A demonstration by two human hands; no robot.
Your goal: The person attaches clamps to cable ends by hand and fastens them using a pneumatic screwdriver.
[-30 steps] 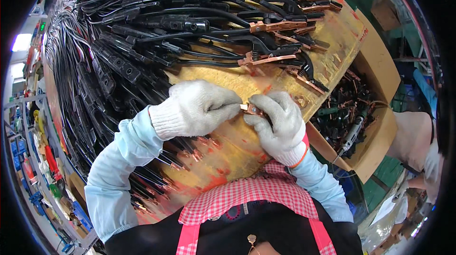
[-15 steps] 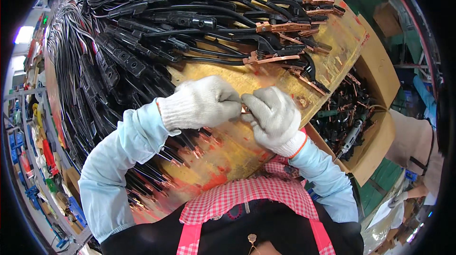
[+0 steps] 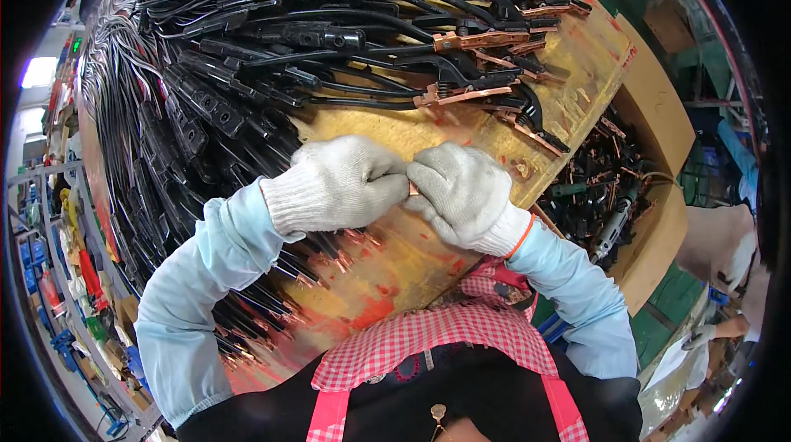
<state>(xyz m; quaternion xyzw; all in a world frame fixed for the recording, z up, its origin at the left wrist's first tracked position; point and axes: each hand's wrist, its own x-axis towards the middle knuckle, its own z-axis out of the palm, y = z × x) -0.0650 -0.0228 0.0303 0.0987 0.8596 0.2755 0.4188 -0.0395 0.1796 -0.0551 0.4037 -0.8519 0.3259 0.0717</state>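
My left hand (image 3: pixel 342 182) and my right hand (image 3: pixel 463 195), both in white knit gloves, meet over the near part of the worn yellow table (image 3: pixel 387 248). Their fingers are closed and pressed together. Between the fingertips shows a sliver of a small copper-coloured piece (image 3: pixel 414 189); the gloves cover the rest, so its kind cannot be made out. Under and beside my left forearm lie black cables with bare copper ends (image 3: pixel 339 259). Beyond my hands rest several black-handled clamps with copper jaws (image 3: pixel 461 96), which look like welding electrode holders.
A thick bundle of black cables (image 3: pixel 124 71) with black handle sleeves (image 3: pixel 218 104) fills the table's left and far side. At the right edge stands an open cardboard box (image 3: pixel 659 228) holding more clamp parts (image 3: pixel 606 195). Another person's gloved hand (image 3: pixel 699 336) is at the far right.
Both hands stay together and have shifted slightly left; my right hand has turned, its fingers closing more over the copper-coloured piece. The co-worker at the right has moved.
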